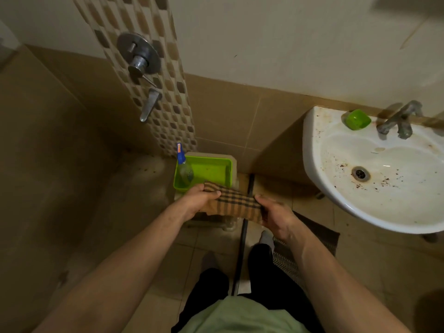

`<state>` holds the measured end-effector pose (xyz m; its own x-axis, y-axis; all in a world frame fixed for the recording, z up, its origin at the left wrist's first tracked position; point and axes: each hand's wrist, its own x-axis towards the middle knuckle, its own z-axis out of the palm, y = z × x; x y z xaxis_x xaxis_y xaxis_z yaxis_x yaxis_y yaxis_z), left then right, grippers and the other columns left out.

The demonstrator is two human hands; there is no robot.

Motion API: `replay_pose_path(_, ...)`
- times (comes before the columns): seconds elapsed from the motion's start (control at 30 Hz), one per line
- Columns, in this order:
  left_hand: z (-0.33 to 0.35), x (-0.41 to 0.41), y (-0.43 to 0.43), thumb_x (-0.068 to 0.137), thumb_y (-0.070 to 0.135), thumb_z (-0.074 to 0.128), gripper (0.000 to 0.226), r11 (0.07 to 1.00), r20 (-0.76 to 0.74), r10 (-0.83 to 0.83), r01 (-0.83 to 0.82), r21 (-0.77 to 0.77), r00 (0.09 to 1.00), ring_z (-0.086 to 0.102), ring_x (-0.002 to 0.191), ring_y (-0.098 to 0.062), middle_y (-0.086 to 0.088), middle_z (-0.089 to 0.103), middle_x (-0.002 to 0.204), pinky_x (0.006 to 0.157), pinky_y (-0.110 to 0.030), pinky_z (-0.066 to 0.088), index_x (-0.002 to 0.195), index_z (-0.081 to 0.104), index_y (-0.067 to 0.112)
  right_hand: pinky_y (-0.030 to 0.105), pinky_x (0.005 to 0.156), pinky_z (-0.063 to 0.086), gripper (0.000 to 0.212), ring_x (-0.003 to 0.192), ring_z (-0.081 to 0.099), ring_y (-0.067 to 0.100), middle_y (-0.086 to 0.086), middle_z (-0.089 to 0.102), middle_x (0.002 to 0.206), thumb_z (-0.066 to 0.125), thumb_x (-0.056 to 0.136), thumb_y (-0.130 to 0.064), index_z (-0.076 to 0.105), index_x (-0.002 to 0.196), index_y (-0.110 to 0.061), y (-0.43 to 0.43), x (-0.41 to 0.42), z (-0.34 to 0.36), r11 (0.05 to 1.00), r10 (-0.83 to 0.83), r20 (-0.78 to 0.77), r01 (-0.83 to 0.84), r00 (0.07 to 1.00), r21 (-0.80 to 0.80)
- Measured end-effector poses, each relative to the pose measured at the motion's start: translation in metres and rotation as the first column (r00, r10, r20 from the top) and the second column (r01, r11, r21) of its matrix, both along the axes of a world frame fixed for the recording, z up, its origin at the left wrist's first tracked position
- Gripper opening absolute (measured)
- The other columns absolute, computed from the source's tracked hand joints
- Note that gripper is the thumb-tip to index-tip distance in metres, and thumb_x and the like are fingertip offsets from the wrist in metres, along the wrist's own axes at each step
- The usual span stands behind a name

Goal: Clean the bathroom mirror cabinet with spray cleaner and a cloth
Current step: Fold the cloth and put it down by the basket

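Observation:
A brown checked cloth (234, 202) is stretched between both hands in the middle of the head view. My left hand (200, 200) grips its left end and my right hand (274, 213) grips its right end. Just beyond the cloth, a clear spray bottle (185, 169) with a blue nozzle lies tilted in the left corner of a green plastic tray (216, 168) that rests on a pale stool. The mirror cabinet is out of view.
A stained white sink (374, 174) with a tap (398, 121) and a green soap dish (358, 119) hangs at the right. Shower fittings (140, 58) are on the tiled wall at upper left. A dark floor mat (317, 234) lies by my feet.

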<state>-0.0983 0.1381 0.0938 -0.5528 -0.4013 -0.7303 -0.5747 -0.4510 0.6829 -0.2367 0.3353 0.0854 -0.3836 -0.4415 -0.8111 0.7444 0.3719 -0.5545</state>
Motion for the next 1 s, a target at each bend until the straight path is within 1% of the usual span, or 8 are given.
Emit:
replay_pose_path(0.1,0.002,0.001,-0.003,0.094,0.001,0.069,0.021,0.999,-0.116,0.003,-0.007,-0.034,0.993,0.072,0.106,-0.019,-0.008,0.076,0.116,0.093,-0.033,0.058,0.112,0.070,0.011,0.035,0.087,0.055,0.028,0.102,0.073,0.021,0.013,0.075,0.120,0.070,0.093,-0.019,0.071,0.119,-0.009,0.002,-0.005,0.002,0.995,-0.016,0.028,0.019,0.999,-0.094)
replay_pose_path(0.23,-0.004,0.001,0.000,0.094,0.008,0.071,0.012,0.995,-0.154,0.019,-0.034,-0.095,0.988,0.072,0.100,-0.019,-0.003,0.077,0.103,0.087,-0.030,0.058,0.104,0.073,0.015,0.042,0.091,0.056,0.029,0.102,0.071,0.026,0.014,0.077,0.115,0.070,0.097,-0.028,0.071,0.119,-0.008,-0.009,0.000,0.007,0.998,0.053,0.027,-0.054,0.998,0.040)
replay_pose_path(0.43,-0.019,0.008,0.003,0.088,0.006,0.078,0.013,0.867,-0.130,0.035,-0.094,-0.489,0.991,0.063,0.103,-0.021,-0.007,0.065,0.107,0.094,-0.032,0.053,0.100,0.077,0.003,0.031,0.086,0.051,0.015,0.102,0.065,0.019,0.011,0.074,0.111,0.066,0.098,-0.017,0.077,0.092,-0.008,-0.021,0.006,0.013,0.991,0.057,-0.376,-0.006,0.925,0.135)
replay_pose_path(0.53,-0.018,0.012,-0.001,0.085,0.008,0.082,0.020,0.745,-0.081,-0.082,0.007,-0.667,0.993,0.049,0.128,-0.023,-0.010,0.054,0.134,0.112,-0.032,0.040,0.102,0.078,0.000,0.029,0.107,0.036,0.017,0.125,0.049,0.009,-0.003,0.058,0.135,0.068,0.096,-0.013,0.077,0.089,0.000,-0.016,0.004,0.010,0.988,0.122,-0.594,-0.044,0.795,0.145)
replay_pose_path(0.67,-0.001,0.011,-0.011,0.089,0.005,0.077,0.008,0.794,-0.232,-0.205,0.023,-0.608,0.951,0.031,0.148,-0.009,0.009,0.044,0.154,0.121,-0.027,0.022,0.096,0.079,0.002,0.029,0.114,0.033,0.022,0.135,0.050,0.005,-0.009,0.058,0.145,0.066,0.095,-0.008,0.075,0.076,-0.001,-0.011,-0.006,0.009,0.995,0.076,-0.652,-0.101,0.754,0.000)
replay_pose_path(0.8,0.017,0.008,-0.015,0.093,0.005,0.072,0.014,0.890,-0.393,-0.152,-0.048,-0.454,0.907,0.067,0.115,-0.005,0.009,0.076,0.115,0.101,-0.026,0.051,0.100,0.078,0.014,0.033,0.099,0.048,0.031,0.110,0.069,0.014,-0.001,0.077,0.109,0.063,0.095,-0.027,0.075,0.088,0.001,-0.012,-0.015,0.016,0.977,-0.131,-0.511,0.023,0.850,-0.212)
replay_pose_path(0.87,0.016,0.006,-0.016,0.094,0.004,0.070,0.017,0.896,-0.396,-0.100,-0.091,-0.436,0.913,0.072,0.094,-0.002,0.013,0.078,0.093,0.083,-0.019,0.055,0.099,0.077,0.019,0.041,0.085,0.054,0.026,0.090,0.069,0.023,0.007,0.074,0.090,0.063,0.099,-0.028,0.072,0.084,-0.009,-0.017,-0.016,0.015,0.975,-0.164,-0.456,0.076,0.875,-0.207)
replay_pose_path(1.0,-0.009,0.005,-0.014,0.093,0.002,0.071,0.023,0.892,-0.274,-0.080,-0.054,-0.449,0.958,0.070,0.096,-0.002,0.014,0.076,0.097,0.092,-0.023,0.055,0.100,0.075,0.024,0.045,0.074,0.060,0.015,0.087,0.073,0.030,0.015,0.076,0.105,0.072,0.095,-0.019,0.064,0.104,-0.010,-0.031,-0.005,0.002,0.999,-0.034,-0.468,0.020,0.883,-0.034)
